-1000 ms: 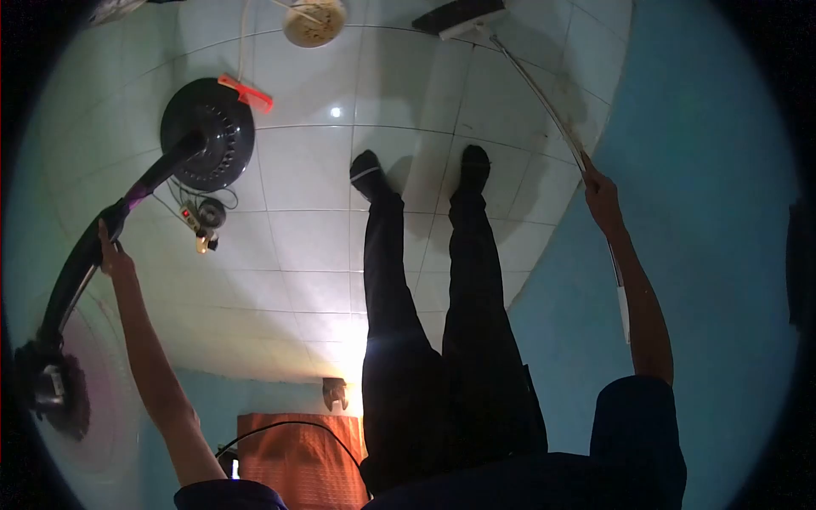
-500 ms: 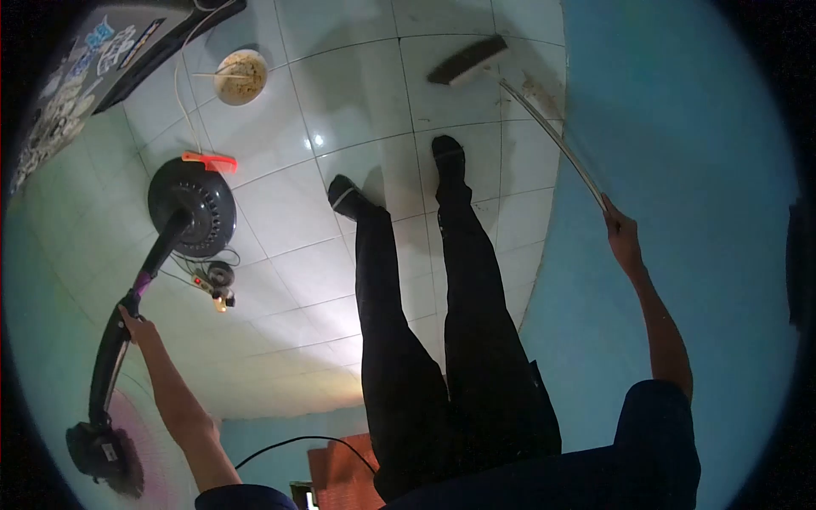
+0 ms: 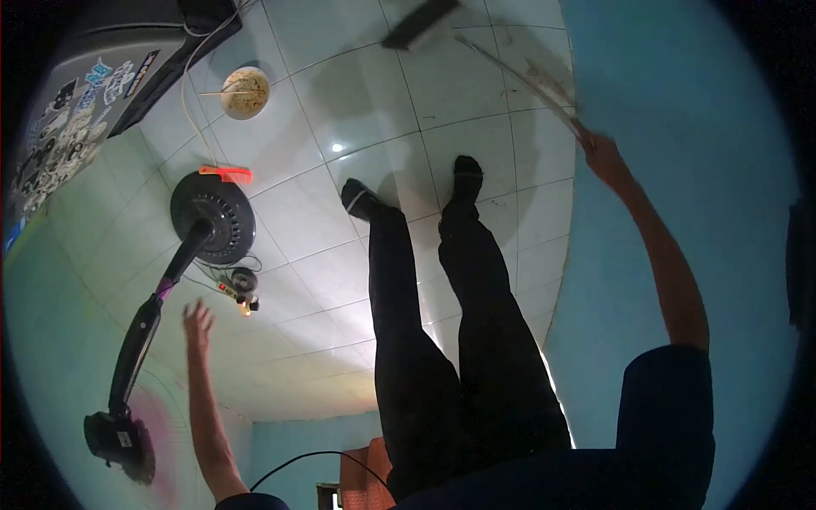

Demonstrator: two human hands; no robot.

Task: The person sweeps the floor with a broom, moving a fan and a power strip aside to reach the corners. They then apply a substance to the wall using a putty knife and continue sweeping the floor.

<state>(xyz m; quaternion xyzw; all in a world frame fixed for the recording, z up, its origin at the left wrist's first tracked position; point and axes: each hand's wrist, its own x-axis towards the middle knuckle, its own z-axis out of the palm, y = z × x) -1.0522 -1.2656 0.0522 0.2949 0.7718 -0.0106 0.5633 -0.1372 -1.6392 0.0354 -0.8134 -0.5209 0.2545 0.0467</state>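
Note:
In my right hand (image 3: 605,160) is the end of a long thin handle (image 3: 527,83), closed in my fingers beside the blue wall. The handle slants up and left to a dark broom head (image 3: 421,23) on the tiles, a little blurred. My left hand (image 3: 199,321) is raised with its fingers apart and holds nothing. It is just right of the black pole (image 3: 134,344) of a standing fan, not touching it. The fan's round base (image 3: 212,218) rests on the floor with a red comb (image 3: 225,174) at its upper edge.
A round bowl (image 3: 245,93) with a stick across it sits on the tiles. Near the fan base lie a power strip (image 3: 227,289) and cables. A sticker-covered dark case (image 3: 93,93) fills the upper left. My feet stand mid-floor; the blue wall (image 3: 680,170) rises at right.
My left hand has let go of the fan pole and moved right, fingers now spread. My right hand has moved up and left, and the broom head has shifted the same way.

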